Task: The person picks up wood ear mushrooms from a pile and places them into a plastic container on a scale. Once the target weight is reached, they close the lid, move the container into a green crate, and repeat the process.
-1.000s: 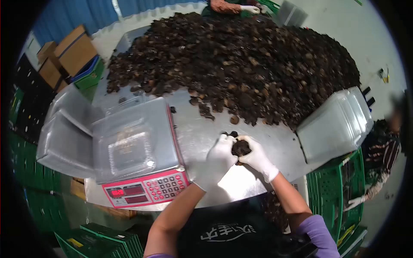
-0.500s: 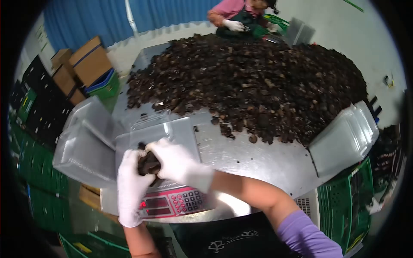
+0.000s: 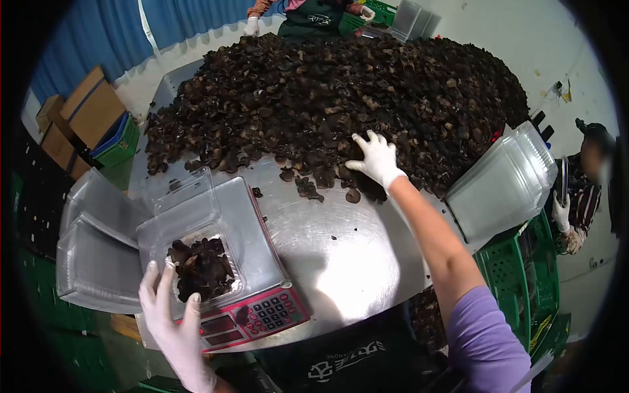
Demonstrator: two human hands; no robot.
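Note:
My left hand, in a white glove, is at the left edge of a clear plastic container, fingers apart. Dark wood ear mushrooms partly fill the container, whose clear lid stands open at the back. Under it is a digital scale with a red-framed keypad. Farther right, my gloved right hand reaches out to the front edge of a big heap of wood ear mushrooms. Its fingers are spread above the heap, with nothing held in them.
Stacked clear containers stand left of the scale and at the table's right edge. A person in a dark apron is behind the heap, another person at the right. Green crates sit beside the metal table.
My right hand has left the container and moved up and right to the heap. My left hand has opened beside the container, and the mushrooms both hands held now lie in it. The view has shifted.

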